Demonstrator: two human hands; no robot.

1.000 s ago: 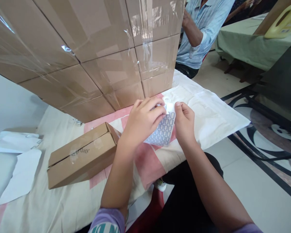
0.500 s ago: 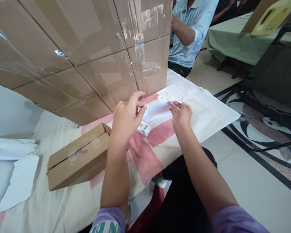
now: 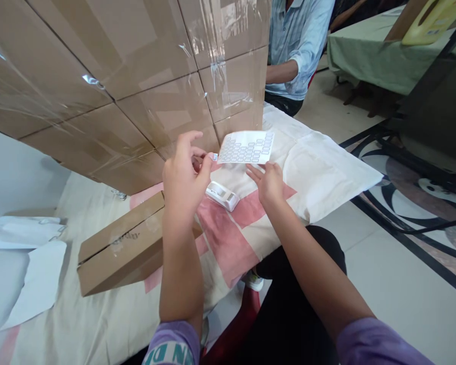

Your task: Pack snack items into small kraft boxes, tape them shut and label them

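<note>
A small blue-edged sticker [image 3: 215, 157] is pinched between the thumb and forefinger of my left hand [image 3: 186, 175]. My right hand [image 3: 269, 183] grips the lower edge of a white sticker sheet [image 3: 247, 147], with its thumb hidden behind the paper. Rows of small outlined labels cover the sheet, and bare patches show among them. Under my hands, on the cloth, lies a white device with a small grey window [image 3: 223, 195]. Beside my left forearm is a closed brown cardboard box [image 3: 123, 246].
Tape-wrapped stacked cartons [image 3: 155, 111] rise like a wall behind my hands. White papers [image 3: 38, 279] lie at the left on the cloth-covered table [image 3: 327, 167]. A person in a light blue shirt [image 3: 304, 45] sits beyond. A yellow jug [image 3: 429, 23] stands on another table.
The sheet has tilted up so its printed face shows. My left hand has drawn left with the sticker, away from the sheet, and my right hand has shifted left, uncovering more of the white device.
</note>
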